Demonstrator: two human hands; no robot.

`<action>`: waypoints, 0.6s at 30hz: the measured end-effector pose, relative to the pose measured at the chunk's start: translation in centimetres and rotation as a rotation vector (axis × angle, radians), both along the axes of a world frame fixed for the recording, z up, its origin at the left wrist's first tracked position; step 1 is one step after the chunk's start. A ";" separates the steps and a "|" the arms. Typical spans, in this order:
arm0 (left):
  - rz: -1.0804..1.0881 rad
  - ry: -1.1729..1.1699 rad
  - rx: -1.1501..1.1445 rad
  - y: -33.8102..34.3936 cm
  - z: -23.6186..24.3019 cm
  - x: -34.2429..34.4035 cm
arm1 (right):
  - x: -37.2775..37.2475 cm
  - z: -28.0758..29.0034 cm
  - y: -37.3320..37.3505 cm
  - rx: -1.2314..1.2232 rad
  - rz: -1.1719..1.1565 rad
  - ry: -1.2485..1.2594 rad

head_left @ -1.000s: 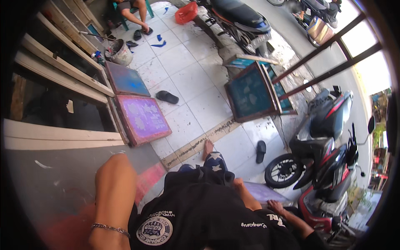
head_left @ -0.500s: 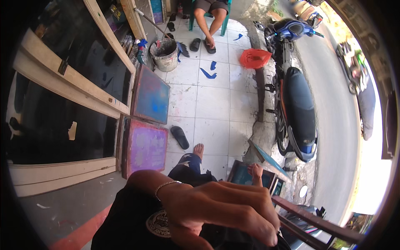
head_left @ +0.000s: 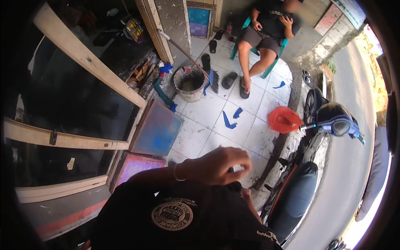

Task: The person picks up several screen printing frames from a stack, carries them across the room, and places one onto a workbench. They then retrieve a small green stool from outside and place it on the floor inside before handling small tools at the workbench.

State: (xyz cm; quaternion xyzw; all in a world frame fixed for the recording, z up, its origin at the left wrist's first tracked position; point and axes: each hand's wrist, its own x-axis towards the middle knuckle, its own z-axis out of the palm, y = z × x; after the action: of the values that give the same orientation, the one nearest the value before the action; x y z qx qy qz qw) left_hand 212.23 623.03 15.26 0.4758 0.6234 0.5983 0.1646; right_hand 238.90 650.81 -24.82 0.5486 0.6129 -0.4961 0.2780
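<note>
Head view, looking down over my own black shirt (head_left: 187, 221) with its round printed badge. Only one hand (head_left: 216, 166) is in frame, and I can't say for sure whether it's left or right — the forearm comes in from lower left with a thin bracelet (head_left: 178, 173) at the wrist, so I'm calling it left. It sits raised in front of my chest with the fingers (head_left: 239, 160) curled narrow, pinched round something small and pale at the tips; the item is too small and hidden to name. The other hand isn't visible.

Below and beyond the hand is the white tiled floor (head_left: 208, 116). Two framed screens lean at the doorway on the left: a blue one (head_left: 158, 131), with a purple one (head_left: 135, 166) just beside it and nearer to me. A dirty bucket (head_left: 189, 85) stands further out with a long stick slanting across it, blue scraps (head_left: 228, 121) lying near. A red basin (head_left: 283, 119) sits at the tile edge, just beside a parked motorbike (head_left: 316, 137).

At the top a second person (head_left: 266, 33) sits in a green chair, sandals (head_left: 229, 80) on the floor by their feet — well apart from my hand.
</note>
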 end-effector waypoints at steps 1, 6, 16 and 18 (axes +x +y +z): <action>0.190 0.076 -0.196 1.3 -3.0 -2.6 | -3.5 -0.1 2.4 0.014 0.010 0.005; 0.430 -0.111 -0.670 0.9 -12.1 -12.8 | -28.1 0.3 12.5 -0.070 0.133 0.105; 0.777 -0.336 -0.843 -0.1 -21.6 -40.5 | -73.8 -0.8 12.8 -0.164 0.366 0.374; 0.907 -0.232 -0.709 0.1 -21.0 -47.1 | -79.1 -1.0 11.4 -0.269 0.468 0.357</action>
State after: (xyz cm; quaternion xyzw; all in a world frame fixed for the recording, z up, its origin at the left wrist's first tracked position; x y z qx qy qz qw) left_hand 165.14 623.08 -5.74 0.0089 0.9045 0.4123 0.1085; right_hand 159.83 662.16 -25.80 0.2556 0.6904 -0.5836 0.3428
